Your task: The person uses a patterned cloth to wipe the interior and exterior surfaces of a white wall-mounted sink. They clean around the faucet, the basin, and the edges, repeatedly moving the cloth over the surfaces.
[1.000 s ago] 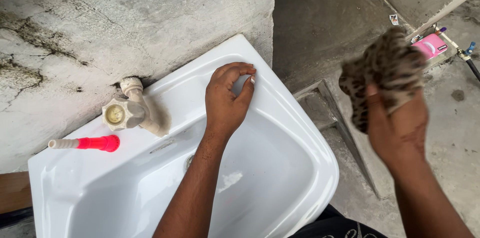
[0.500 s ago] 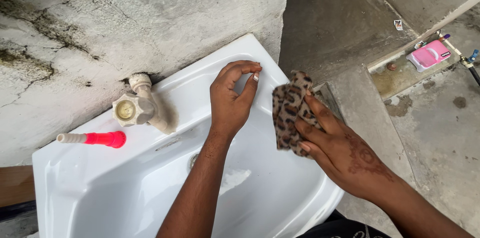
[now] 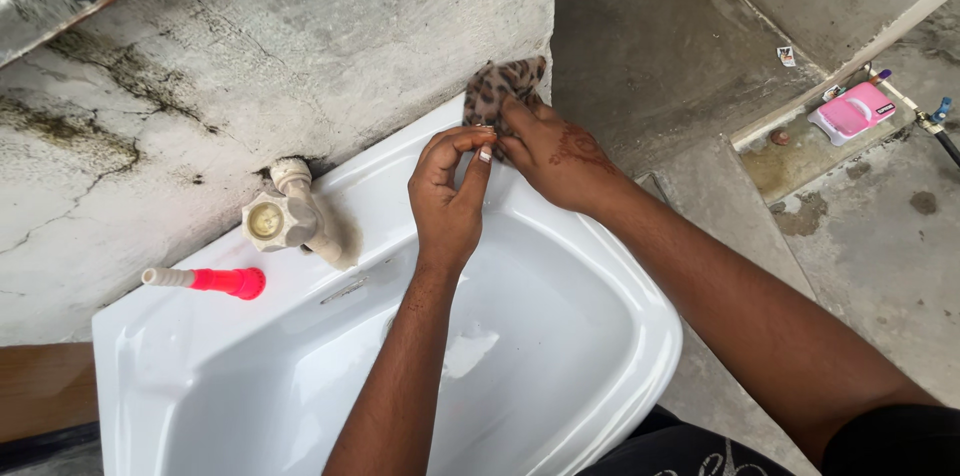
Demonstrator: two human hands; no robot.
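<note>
Wiping the white basin along its back rim, at the corner farthest from the tap. Judged as mid-wipe: spotted cloth pressed onto the rim against the rough concrete wall, well to the right of the tap.

Right hand clamped on the cloth, fingers bunched over it, wrist low, forearm slanting in across the basin's right edge. Left hand just beside it, nearer the tap, fingers curled and thumb meeting fingertips as if pinching something small (too hidden to tell what, or whether anything is held at all). Left forearm straight up over the bowl.

Next move, by judgement: a firm drag of the cloth along the rim toward the tap, with the left hand lifted clear.

Left of the tap, a red-and-white tube lying on the rim.
</note>
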